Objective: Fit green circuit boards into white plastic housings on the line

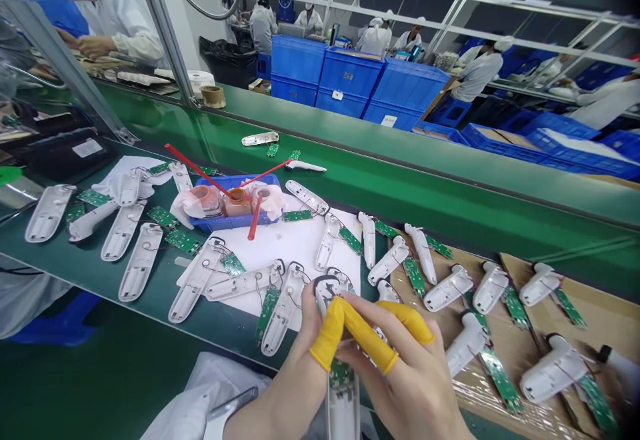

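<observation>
My left hand [303,360] and my right hand [413,367] are both closed around a white plastic handheld-device housing [343,410]. Its dark-rimmed head sticks up past my fingers, and its open handle points down toward me with a green circuit board [342,373] in it. Yellow finger cots [367,337] cover some of my fingertips, which press together over the housing. The fingers hide the middle of the part. Just left of my hands, a similar open housing [284,313] lies on the table beside its wired green board [268,310].
Several more housings with wired boards lie left, ahead and on the cardboard [500,387] at right. A blue tray [200,221] holds small jars [237,203] with red sticks. Behind is a green conveyor [400,190]; blue crates [350,73] and co-workers are farther back.
</observation>
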Demonstrator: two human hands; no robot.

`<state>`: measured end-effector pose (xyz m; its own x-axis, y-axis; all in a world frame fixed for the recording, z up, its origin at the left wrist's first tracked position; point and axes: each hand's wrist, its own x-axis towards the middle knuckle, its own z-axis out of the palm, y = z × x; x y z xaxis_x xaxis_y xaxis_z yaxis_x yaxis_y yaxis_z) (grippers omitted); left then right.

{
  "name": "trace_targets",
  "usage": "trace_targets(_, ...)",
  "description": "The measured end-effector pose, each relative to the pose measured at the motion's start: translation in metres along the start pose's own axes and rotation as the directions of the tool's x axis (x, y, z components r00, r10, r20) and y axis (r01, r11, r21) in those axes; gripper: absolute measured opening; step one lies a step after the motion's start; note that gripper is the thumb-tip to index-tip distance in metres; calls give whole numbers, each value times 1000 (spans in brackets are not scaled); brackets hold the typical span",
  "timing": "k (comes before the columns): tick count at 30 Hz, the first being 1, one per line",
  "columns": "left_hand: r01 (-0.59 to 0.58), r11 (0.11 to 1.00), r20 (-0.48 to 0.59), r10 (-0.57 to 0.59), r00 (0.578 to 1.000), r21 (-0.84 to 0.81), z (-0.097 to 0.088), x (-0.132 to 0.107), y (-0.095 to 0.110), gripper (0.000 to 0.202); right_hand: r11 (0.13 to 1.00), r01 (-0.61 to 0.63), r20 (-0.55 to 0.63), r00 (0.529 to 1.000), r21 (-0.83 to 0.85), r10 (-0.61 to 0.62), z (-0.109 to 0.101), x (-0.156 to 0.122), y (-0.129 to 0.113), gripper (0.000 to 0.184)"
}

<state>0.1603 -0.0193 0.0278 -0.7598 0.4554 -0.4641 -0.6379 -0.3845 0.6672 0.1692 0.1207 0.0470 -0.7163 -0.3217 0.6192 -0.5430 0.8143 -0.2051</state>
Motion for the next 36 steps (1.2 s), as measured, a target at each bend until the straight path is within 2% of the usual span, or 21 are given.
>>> trace_targets(4,35,987,-151,-10,988,158,10,-2,11,106,998,-51,13,999,31,51,1,4,-3,19)
trace_targets(6,40,985,-213,-3,977,168,13,1,13,104,991,-94,23,996,93,92,-2,2,-2,28)
trace_targets(8,48,986,-260,-6,966,157,14,4,13,101,979,-129,-4,991,156,132,-6,-2,-2,24)
trace_targets(10,60,990,-247,-27,969,126,13,5,12,100,978,-121,-30,991,171,128,-10,-5,-5,8)
trace_targets(11,72,992,-228,-47,972,103,13,4,12,100,983,-98,-50,993,154,107,-10,-7,-8,9)
trace_targets(13,111,992,-189,-97,977,61,13,3,11,98,991,-75,-66,994,107,82,-11,-8,-14,24)
trace_targets(15,132,990,-184,-120,976,53,13,1,11,91,993,-91,-54,994,74,95,-10,-9,-19,31)
trace_targets(18,93,995,-207,-82,975,46,14,-1,13,81,995,-58,17,998,83,57,-11,-9,-20,35)
trace_targets(22,38,999,-166,-37,985,2,15,1,15,85,999,-8,94,996,51,4,-9,-12,-17,38)
trace_targets(27,16,995,-242,-40,969,-99,17,2,12,97,1000,8,-16,1000,-22,-8,-1,-14,-22,35)
trace_targets(29,18,993,-255,-47,966,-113,16,2,10,99,1000,-6,9,1000,-3,6,-4,-13,-23,31)
trace_targets(31,30,993,-231,-56,971,-116,15,3,11,96,990,-48,92,995,133,36,-9,-15,-17,27)
trace_targets(32,36,993,-215,-60,975,-115,14,3,12,92,961,-117,120,989,251,89,-11,-16,-13,24)
trace_targets(33,40,993,-196,-61,979,-110,12,3,14,88,898,-234,137,971,372,196,-13,-18,-8,23)
trace_targets(34,43,994,-183,-61,981,-100,11,3,16,84,799,-361,162,932,482,323,-13,-21,-3,24)
trace_targets(36,11,997,-189,-26,982,-77,10,2,19,76,556,-539,252,822,632,511,-8,-25,3,27)
